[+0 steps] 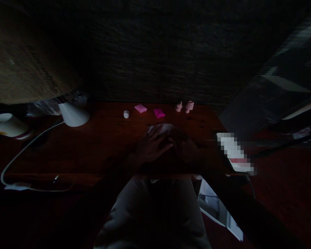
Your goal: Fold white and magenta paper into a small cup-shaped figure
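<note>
My left hand (151,147) lies over a flat whitish piece (164,128) on the wooden table, its fingers stretched out across it. What the piece is made of is too dark to make out. Close beside it, my right hand (186,149) is in deep shadow, a fingertip near my left thumb; most of its fingers are hidden. Beyond the hands sit a small white lump (126,114), a light pink pillow-shaped piece (140,108) and a brighter magenta one (159,113). Two small pale pink figures, one on the left (179,106) and one lamp-shaped (189,106), stand to their right.
A white lamp base (74,114) with a cable stands left, beside a white cup (7,124). A large cardboard box (28,58) looms above them. On the table's right edge lies a blurred-out phone-like slab (234,152). A dark wall (158,52) rises behind the table (98,145).
</note>
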`<state>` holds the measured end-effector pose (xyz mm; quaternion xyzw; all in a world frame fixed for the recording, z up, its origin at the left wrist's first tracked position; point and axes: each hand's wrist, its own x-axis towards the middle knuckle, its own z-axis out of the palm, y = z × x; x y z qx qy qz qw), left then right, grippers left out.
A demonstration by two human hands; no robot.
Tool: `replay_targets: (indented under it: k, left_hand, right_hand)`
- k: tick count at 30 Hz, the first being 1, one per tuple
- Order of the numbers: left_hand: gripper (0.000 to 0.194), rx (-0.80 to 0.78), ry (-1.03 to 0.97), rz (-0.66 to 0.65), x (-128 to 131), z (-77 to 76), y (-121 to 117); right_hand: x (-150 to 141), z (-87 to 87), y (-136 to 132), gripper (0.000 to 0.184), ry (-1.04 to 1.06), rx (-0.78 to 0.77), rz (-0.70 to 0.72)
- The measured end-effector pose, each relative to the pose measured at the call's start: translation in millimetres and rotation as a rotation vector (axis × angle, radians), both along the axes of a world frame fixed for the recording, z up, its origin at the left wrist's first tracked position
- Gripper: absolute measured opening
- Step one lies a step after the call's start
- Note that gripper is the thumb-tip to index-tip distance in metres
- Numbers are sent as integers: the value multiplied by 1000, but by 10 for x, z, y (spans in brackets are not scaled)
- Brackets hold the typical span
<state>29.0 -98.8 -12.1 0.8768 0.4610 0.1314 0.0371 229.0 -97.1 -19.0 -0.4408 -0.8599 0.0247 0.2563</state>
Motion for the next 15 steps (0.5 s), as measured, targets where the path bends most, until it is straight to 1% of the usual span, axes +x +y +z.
replay_targets:
  k: [5, 9, 12, 15]
  left_hand:
    - [62, -25, -1, -39, -2, 29, -4]
    - [64, -27, -7, -42, 49, 72, -10]
    - [67, 3, -19, -92, 88, 71, -4]
    - [70, 24, -27, -147, 91, 39, 10]
  right_hand:
    - [-24, 19, -8, 42, 46, -27, -27]
    - [-19, 42, -4, 40, 31, -50, 3]
    - [-27, 58, -9, 42, 31, -58, 25]
    - [-37, 82, -20, 43, 42, -66, -20]
